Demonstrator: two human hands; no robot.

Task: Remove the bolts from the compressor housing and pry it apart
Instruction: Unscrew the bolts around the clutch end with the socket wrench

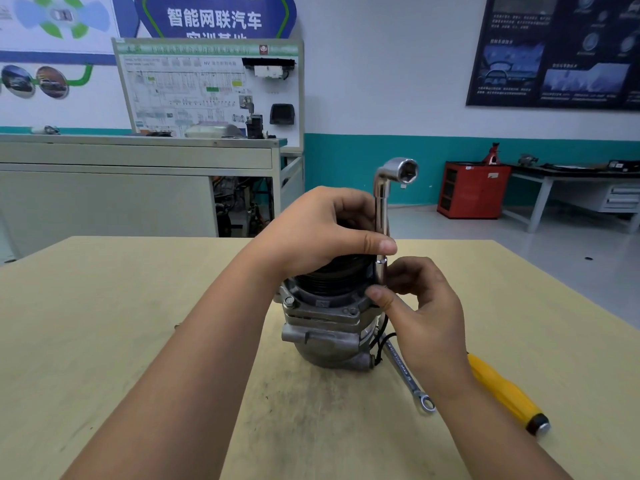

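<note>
Here: one compressor (325, 327), one L-wrench (381, 209); left hand (322, 230) grips it, right hand (426, 306) pinches it; one spanner (405, 372), one screwdriver (502, 389).

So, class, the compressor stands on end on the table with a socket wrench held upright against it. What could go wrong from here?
1. The compressor stands unclamped on its rounded end on the table, with the left hand on top of it; turning force may tip it.
2. The right hand pinches the socket wrench at its lower end; a slip could pinch that hand.
</note>
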